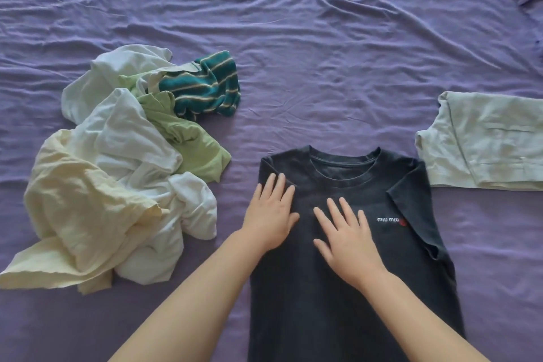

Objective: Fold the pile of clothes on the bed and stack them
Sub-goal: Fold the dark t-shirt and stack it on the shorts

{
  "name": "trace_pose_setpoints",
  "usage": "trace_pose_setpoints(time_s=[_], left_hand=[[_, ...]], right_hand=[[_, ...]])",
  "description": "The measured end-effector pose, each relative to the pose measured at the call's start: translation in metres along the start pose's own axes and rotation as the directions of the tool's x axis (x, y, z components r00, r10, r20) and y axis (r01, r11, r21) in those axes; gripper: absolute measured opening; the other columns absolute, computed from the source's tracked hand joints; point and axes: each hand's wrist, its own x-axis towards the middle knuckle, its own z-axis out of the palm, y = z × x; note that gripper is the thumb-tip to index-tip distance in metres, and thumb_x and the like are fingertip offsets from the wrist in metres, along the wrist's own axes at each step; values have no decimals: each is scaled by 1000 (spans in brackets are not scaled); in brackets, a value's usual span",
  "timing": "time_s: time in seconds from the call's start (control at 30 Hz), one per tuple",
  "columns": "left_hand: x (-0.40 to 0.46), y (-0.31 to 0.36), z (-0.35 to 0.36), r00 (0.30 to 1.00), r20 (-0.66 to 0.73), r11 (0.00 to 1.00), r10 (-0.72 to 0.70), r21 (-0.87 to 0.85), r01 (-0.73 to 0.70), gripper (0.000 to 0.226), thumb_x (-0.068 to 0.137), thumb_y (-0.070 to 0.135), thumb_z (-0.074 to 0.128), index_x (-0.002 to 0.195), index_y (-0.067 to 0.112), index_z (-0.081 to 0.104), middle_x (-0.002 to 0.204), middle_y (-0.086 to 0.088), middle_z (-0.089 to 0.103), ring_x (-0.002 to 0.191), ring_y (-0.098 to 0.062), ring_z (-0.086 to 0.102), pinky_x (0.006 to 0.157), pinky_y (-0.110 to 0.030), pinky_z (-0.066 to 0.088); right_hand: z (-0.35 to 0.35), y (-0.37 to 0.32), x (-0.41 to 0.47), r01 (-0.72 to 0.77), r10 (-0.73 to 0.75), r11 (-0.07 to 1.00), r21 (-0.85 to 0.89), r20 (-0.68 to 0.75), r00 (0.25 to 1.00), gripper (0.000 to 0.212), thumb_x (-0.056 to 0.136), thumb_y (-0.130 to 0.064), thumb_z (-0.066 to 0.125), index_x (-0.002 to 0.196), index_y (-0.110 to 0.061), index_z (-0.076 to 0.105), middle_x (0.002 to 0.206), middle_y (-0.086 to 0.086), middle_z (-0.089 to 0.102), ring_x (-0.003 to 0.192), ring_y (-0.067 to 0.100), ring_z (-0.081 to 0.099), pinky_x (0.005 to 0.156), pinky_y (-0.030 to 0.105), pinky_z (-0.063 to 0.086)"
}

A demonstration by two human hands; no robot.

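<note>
A wrinkled purple bedsheet [293, 38] fills the view, with bare room across its far half. At left lies a loose pile of white, cream, green and teal-striped clothes [123, 161]. A dark grey cotton T-shirt [338, 288] lies flat at centre, sleeves folded inward. A folded pale grey garment [484, 141] sits beside its right shoulder. The left hand [271, 214] and right hand [346, 241] press flat on the shirt's chest, fingers straight and slightly spread.
</note>
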Motion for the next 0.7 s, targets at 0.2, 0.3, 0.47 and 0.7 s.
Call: trace_pose_setpoints(time_s=[0.2, 0.3, 0.47, 0.7], left_hand=[[2, -2, 17, 989, 127, 959, -82, 280, 43, 79, 91, 67, 17, 146, 24, -20, 154, -7, -27, 142, -23, -25, 112, -58, -13], [-13, 16, 21, 994, 36, 939, -103, 333, 85, 75, 94, 61, 18, 149, 21, -14, 156, -10, -20, 143, -27, -21, 112, -58, -13], [-78, 74, 69, 990, 63, 960, 124, 246, -136, 79, 89, 58, 43, 151, 21, 11, 158, -13, -1, 145, -34, -5, 113, -61, -4], [-158, 138, 128, 991, 116, 990, 74, 107, -86, 82, 86, 51, 53, 150, 27, 9, 155, -10, -12, 141, -28, -16, 114, -58, -2]], right_hand=[[24, 35, -26, 52, -55, 993, -108, -24, 998, 64, 83, -57, 30, 138, -27, 38, 145, 11, 40, 135, 32, 27, 102, 54, 29], [25, 37, -48, 74, -73, 994, -85, 5, 997, 65, 83, -57, 29, 139, -26, 37, 147, 13, 36, 136, 33, 26, 104, 55, 28], [27, 43, -104, 153, -153, 988, 14, 47, 987, 68, 79, -53, 52, 139, -23, 38, 146, 15, 37, 137, 34, 23, 103, 55, 20], [27, 58, -185, 248, -258, 966, 73, 213, 942, 86, 62, -46, 78, 137, -24, 43, 145, 15, 40, 136, 35, 32, 104, 54, 19]])
